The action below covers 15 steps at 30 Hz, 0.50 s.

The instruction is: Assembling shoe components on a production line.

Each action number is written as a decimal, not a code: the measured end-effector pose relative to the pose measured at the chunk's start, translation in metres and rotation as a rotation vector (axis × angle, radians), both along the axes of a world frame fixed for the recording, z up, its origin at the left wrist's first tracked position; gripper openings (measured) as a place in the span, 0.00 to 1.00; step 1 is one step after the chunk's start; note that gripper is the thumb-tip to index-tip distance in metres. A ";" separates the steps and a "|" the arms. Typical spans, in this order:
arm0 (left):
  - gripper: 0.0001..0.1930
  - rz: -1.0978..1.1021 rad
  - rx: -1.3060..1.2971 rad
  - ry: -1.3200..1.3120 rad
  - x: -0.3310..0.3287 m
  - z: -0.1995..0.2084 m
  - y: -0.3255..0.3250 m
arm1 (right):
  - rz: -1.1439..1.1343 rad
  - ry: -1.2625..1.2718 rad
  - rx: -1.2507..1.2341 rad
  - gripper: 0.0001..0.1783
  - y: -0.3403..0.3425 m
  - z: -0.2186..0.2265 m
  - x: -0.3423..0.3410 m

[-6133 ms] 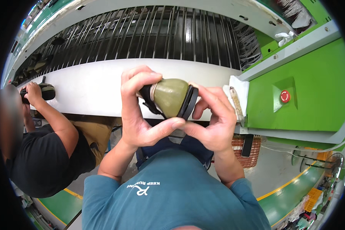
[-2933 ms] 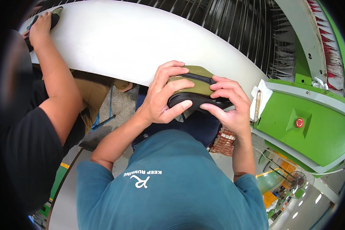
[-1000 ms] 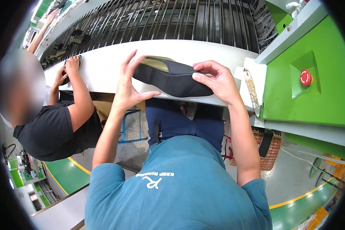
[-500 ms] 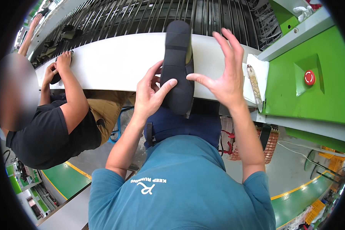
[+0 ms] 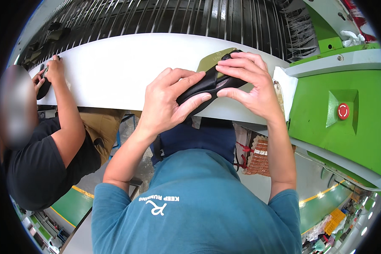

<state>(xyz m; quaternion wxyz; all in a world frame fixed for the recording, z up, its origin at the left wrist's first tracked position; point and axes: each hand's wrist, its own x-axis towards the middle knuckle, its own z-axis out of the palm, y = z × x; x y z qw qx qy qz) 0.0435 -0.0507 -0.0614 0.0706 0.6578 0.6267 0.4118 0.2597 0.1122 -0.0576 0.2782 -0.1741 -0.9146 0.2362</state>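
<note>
A black shoe is tilted over the white table, its toe end toward my left. The olive-green shoe last shows at its opening and behind it. My left hand is closed round the toe half, with the thumb on the near side and the fingers over the top. At the other end my right hand grips the shoe, fingers bent over the upper edge and thumb on the near side. The sole faces away and mostly cannot be seen.
Beyond the white table run metal rollers. A green machine housing with a red stop button stands at the right. White paper lies beside it. A co-worker at the left handles a dark shoe.
The shoe has turned from upright with its sole toward me to slanting on its side, showing the green last. My right hand, spread apart before, has closed on it.
</note>
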 end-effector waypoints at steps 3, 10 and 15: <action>0.21 0.023 -0.014 0.021 0.004 0.002 0.002 | 0.030 -0.057 -0.105 0.30 0.002 0.003 0.000; 0.18 -0.014 -0.052 0.118 0.000 0.015 0.015 | -0.019 0.043 -0.107 0.25 0.006 -0.014 -0.003; 0.16 -0.078 -0.030 0.052 -0.011 0.008 0.020 | 0.043 0.011 -0.249 0.25 0.026 -0.006 0.006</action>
